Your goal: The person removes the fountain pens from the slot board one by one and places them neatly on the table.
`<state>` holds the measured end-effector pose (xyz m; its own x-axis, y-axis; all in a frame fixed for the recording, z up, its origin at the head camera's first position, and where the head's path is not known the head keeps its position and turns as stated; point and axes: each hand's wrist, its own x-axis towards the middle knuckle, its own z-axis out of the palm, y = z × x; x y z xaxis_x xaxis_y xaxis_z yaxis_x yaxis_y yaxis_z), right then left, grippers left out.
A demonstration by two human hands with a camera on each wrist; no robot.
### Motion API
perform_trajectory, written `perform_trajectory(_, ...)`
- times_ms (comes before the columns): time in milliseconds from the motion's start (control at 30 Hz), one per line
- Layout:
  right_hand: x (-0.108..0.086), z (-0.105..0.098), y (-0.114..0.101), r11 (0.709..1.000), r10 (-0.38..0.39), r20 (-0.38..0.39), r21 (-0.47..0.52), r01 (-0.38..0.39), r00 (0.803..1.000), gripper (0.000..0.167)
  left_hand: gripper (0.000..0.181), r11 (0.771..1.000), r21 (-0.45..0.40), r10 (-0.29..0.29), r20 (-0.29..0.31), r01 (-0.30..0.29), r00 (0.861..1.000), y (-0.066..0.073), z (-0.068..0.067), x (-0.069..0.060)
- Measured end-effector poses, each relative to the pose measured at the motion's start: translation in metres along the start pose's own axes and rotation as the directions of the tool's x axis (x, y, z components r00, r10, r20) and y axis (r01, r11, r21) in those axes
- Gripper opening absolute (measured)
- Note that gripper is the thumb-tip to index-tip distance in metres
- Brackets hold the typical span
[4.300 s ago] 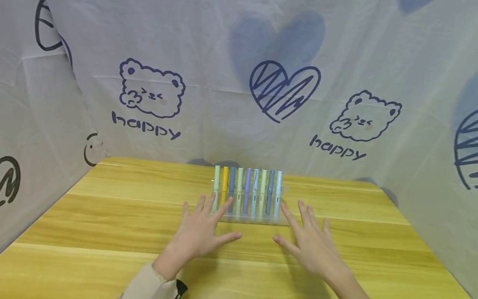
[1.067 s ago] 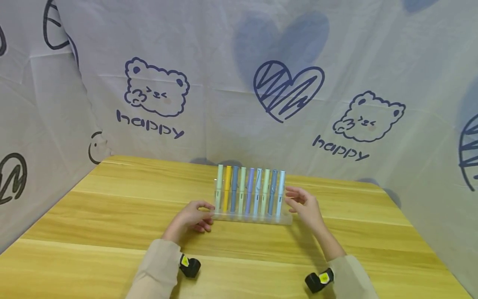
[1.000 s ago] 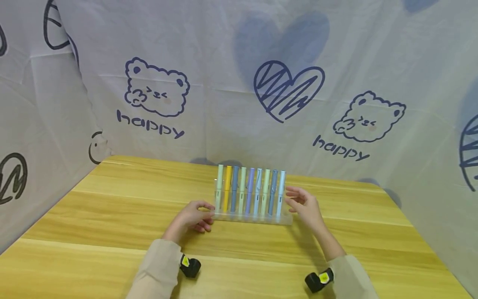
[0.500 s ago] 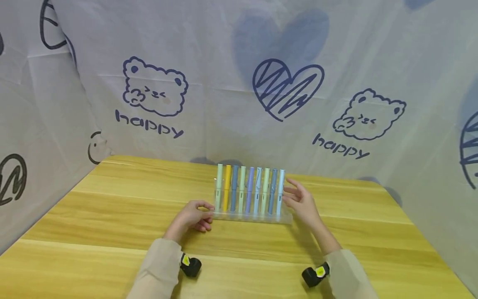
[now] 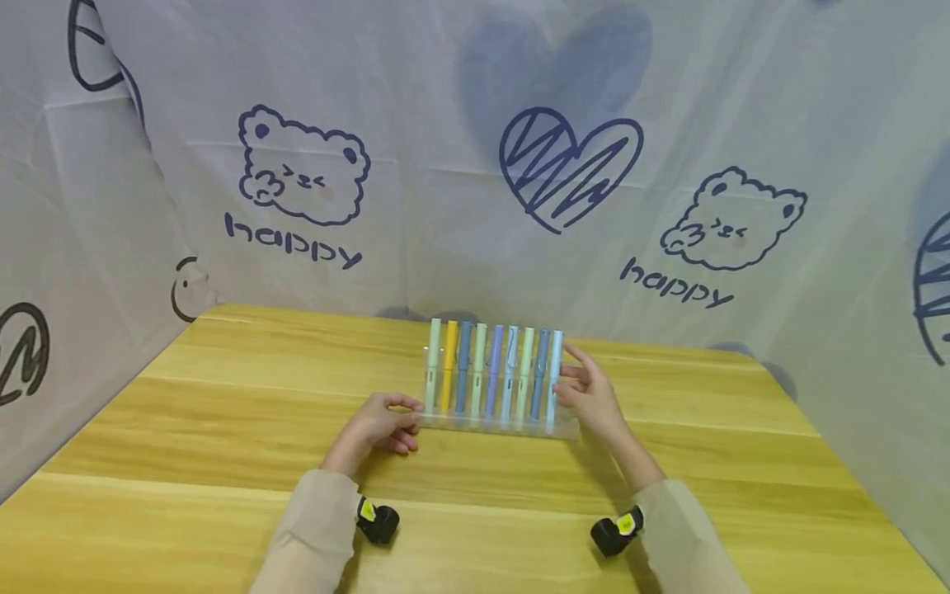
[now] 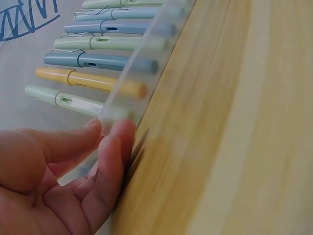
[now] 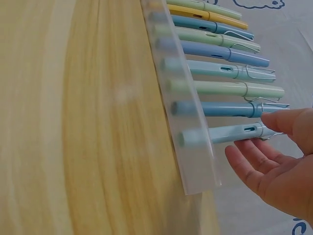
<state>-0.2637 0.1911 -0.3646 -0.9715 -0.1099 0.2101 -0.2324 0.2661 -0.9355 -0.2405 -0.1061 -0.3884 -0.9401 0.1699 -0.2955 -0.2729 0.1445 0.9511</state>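
A clear pen stand (image 5: 497,426) holds a row of several upright capped pens in green, yellow, blue and purple. My left hand (image 5: 378,425) is at its left end; in the left wrist view the thumb and fingertips (image 6: 93,125) pinch the stand's corner beside a light green pen (image 6: 58,98). At the other end, my right hand (image 5: 590,400) holds the outermost light blue pen (image 7: 230,133) near its cap. The thumb lies in front of it and fingers reach behind; the pen's lower end sits in the stand. A darker blue pen (image 7: 215,108) stands beside it.
The stand rests on a wood-grain table (image 5: 475,511), towards its back edge. A white cloth (image 5: 438,214) printed with bears and hearts hangs behind and at the sides. Black wrist cameras (image 5: 378,525) are worn near both sleeves.
Both hands were spread flat before the stand, then moved to its ends. Over the last second my right hand has shifted left and up onto the light blue pen; the left stays at the stand.
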Motion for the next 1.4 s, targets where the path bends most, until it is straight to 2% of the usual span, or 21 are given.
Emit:
perform_trajectory(267, 0.004, 0.004, 0.003, 0.999, 0.034, -0.023, 0.010, -0.034, 0.999, 0.064, 0.033, 0.997, -0.062, 0.038, -0.007, -0.039, 0.999, -0.005, -0.004, 0.001)
perform_trajectory(500, 0.004, 0.007, 0.004, 0.999, 0.025, -0.092, -0.027, -0.027, 0.995, 0.064, 0.034, 0.996, -0.089, 0.018, -0.019, -0.019, 1.000, -0.005, -0.004, 0.002)
perform_trajectory(700, 0.005, 0.009, 0.006, 0.996, -0.035, -0.139, -0.081, 0.024, 0.990, 0.064, 0.033, 0.998, -0.058, -0.011, -0.037, 0.009, 0.999, -0.005, -0.003, 0.003)
perform_trajectory(967, 0.004, 0.011, 0.002, 0.989, -0.129, -0.212, -0.093, 0.111, 0.969, 0.063, 0.033, 0.999, -0.044, -0.029, -0.046, 0.027, 0.999, -0.004, -0.004, 0.002)
perform_trajectory(1200, 0.004, 0.008, -0.005, 0.993, -0.116, -0.242, -0.043, 0.109, 0.963, 0.061, 0.031, 0.998, -0.058, -0.041, -0.066, 0.037, 0.997, -0.003, -0.002, 0.001)
perform_trajectory(1400, 0.005, 0.005, -0.007, 0.990, -0.143, -0.239, -0.039, 0.138, 0.960, 0.058, 0.032, 0.996, -0.082, -0.030, -0.088, 0.022, 0.996, -0.003, -0.002, 0.003)
